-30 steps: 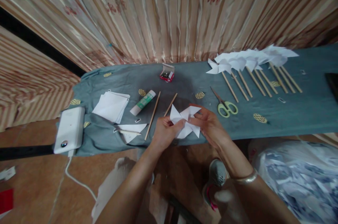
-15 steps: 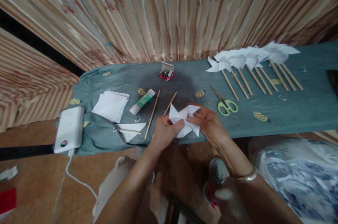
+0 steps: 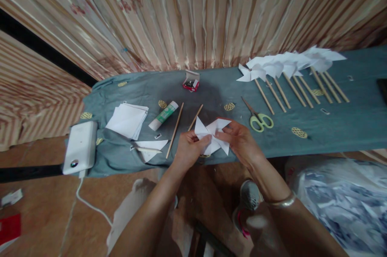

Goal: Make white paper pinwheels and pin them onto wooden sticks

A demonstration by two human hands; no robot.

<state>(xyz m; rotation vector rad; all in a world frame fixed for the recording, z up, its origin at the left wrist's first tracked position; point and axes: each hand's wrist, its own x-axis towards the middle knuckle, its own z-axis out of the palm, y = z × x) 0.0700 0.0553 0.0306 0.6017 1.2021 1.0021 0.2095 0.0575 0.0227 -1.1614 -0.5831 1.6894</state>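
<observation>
A white paper pinwheel (image 3: 216,127) is held just above the front edge of the cloth-covered table. My left hand (image 3: 190,148) is closed on its left side, the thumb pressing near the middle. On the right side my right hand (image 3: 239,139) grips the paper, its thumb also close to the centre. Two wooden sticks lie to the left: one stick (image 3: 175,130) in full view, the other stick (image 3: 196,117) partly hidden by my left hand. Green-handled scissors (image 3: 256,119) rest on the cloth right of my right hand.
A glue stick (image 3: 163,115), an open red box (image 3: 190,82) of small dark pieces, a paper stack (image 3: 127,120) and a pencil (image 3: 148,149) on a paper scrap lie leftward. Finished pinwheels (image 3: 281,65) on sticks line the back right. A white power bank (image 3: 80,147) sits at the left edge.
Both hands stay on the paper pinwheel, its lower blades shifted slightly between the fingers. Everything on the table lies as before; the view has moved a little.
</observation>
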